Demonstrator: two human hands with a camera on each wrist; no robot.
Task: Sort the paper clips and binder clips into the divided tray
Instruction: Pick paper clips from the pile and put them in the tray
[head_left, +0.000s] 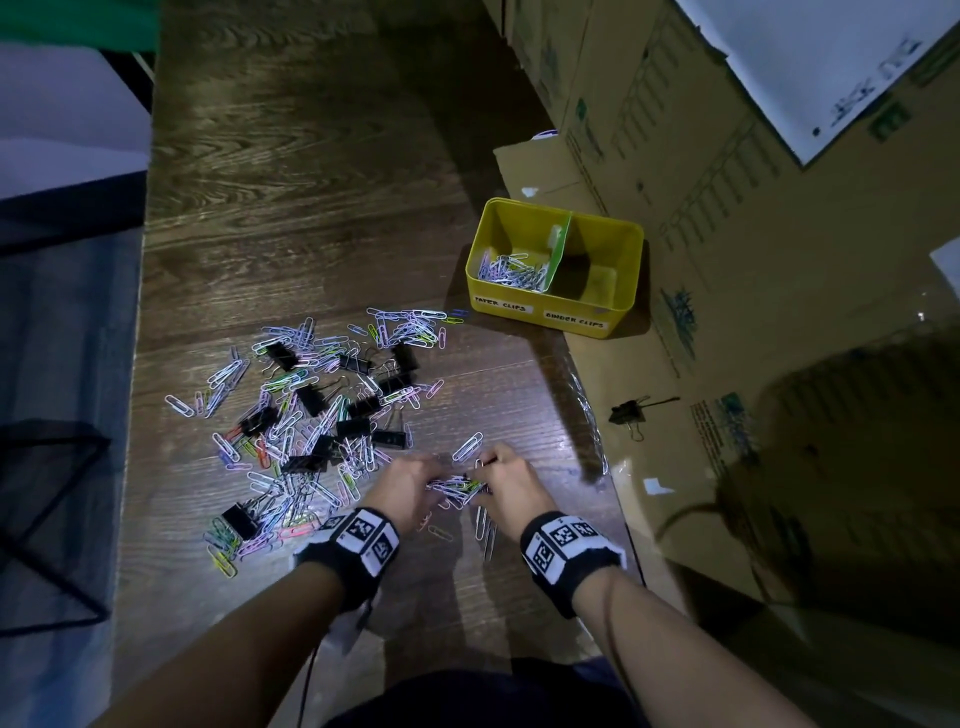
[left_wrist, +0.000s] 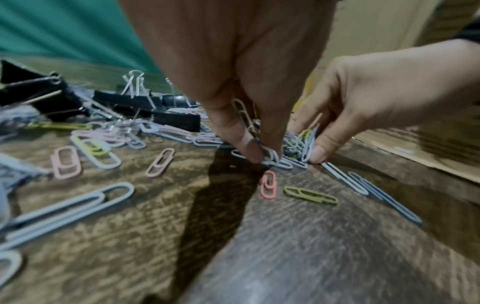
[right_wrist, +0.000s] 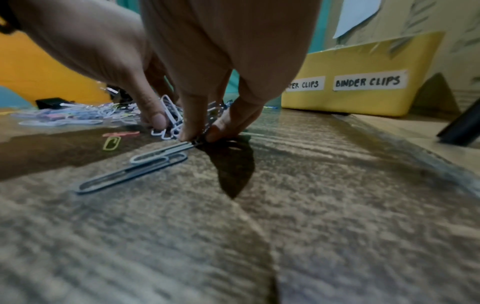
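I am midway through the paper-clip half of the sort, gathering another batch: my left hand (head_left: 402, 486) and my right hand (head_left: 506, 480) face each other low over the wooden table (head_left: 311, 208), fingertips curled down and pinching in from both sides on a small bundle of paper clips (head_left: 457, 487) squeezed between them. In the left wrist view my left thumb and fingers are closed on a few pale clips, one standing up along the thumb; in the right wrist view my right fingertips press the other end of the bundle against the wood, so both hands hold clips, narrowly. The big mixed heap (head_left: 311, 415) of coloured paper clips and black binder clips lies just beyond and to the left of my hands, barely dented. The yellow divided tray (head_left: 480, 249) sits well off ahead and to the right, its labelled paper-clip side already holding a layer of clips (head_left: 511, 270), its binder-clip side apparently bare, though shadow hides part of it. One binder clip (head_left: 628, 413) lies apart on the cardboard to the right. Next, I judge, I must close the bundle into one firm hold, lift without shedding stragglers, and carry it over the left compartment, keeping clear of the green divider (head_left: 561, 249)
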